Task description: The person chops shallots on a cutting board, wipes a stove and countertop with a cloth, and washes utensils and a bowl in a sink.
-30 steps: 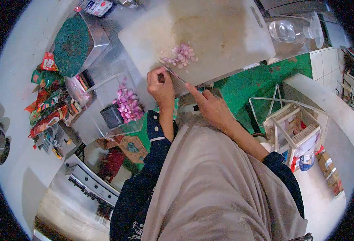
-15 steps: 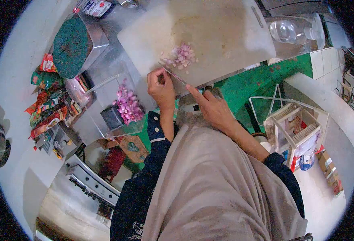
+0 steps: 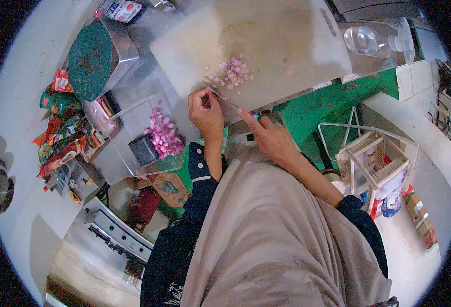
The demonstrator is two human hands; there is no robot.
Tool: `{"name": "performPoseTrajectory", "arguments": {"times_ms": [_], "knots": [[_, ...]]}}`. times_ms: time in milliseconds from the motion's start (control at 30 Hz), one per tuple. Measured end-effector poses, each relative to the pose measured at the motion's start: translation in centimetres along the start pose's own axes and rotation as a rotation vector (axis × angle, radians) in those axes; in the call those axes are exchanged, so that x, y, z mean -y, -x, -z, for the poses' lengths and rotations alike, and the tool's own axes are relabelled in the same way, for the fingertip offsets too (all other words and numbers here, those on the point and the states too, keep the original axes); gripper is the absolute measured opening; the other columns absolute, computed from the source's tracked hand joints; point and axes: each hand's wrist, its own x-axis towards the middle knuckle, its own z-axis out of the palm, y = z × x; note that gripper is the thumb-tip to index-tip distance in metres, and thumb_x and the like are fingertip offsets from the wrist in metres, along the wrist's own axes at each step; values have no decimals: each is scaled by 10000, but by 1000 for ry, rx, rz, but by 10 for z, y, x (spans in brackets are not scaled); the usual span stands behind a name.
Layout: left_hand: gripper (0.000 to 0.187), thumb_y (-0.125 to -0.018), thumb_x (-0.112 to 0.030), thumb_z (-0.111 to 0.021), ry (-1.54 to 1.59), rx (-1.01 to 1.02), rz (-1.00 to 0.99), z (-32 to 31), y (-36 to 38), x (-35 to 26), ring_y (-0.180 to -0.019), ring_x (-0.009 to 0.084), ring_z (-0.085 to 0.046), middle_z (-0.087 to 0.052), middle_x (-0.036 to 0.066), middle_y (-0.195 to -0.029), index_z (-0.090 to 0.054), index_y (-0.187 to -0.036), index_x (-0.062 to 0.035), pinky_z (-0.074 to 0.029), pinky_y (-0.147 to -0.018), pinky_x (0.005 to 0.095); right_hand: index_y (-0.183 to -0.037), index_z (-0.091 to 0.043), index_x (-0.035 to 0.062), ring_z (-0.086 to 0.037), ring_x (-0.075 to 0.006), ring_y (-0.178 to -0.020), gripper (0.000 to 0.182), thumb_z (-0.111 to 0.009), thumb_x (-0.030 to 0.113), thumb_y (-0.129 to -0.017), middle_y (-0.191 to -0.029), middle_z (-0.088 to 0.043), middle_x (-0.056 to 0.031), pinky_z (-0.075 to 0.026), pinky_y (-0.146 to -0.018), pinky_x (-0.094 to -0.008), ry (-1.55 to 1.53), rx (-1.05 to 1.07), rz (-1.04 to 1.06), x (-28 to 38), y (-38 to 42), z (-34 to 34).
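Right hand closed around thin steel knife, forefinger along spine; left hand pinches small shallot piece on white plastic cutting board. Unchanged since earlier frame.

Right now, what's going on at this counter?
A person stands at a white cutting board, slicing small shallots. The right hand holds a knife, forefinger laid along the blade, while the left hand pinches a piece at the board's near edge. A small pile of pink slices lies on the board. More peeled shallots sit in a clear container to the left, beside snack packets.
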Motion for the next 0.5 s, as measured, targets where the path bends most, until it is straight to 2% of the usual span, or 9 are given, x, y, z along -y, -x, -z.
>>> {"name": "performPoseTrajectory", "arguments": {"times_ms": [400, 500], "knots": [[97, -773, 44, -635, -3, -20, -60, -1, -1, 2, -755, 227, -626, -615, 108, -898, -600, -845, -11, -517, -647, 307, -1461, -246, 254, -565, -351, -589, 729, -529, 56, -819, -814, -526, -145, -484, -525, -469, 36, -22, 12, 4, -2, 0], [72, -793, -9, -638, 38, 17, 75, 1, 0, -2, -827, 250, -620, -636, 115, -888, -626, -863, 4, -489, -757, 331, -1467, -205, 286, -628, -373, -637, 746, -524, 88, -822, -943, -580, -188, -528, -523, -472, 2, -2, 15, 4, -4, -2]]}}
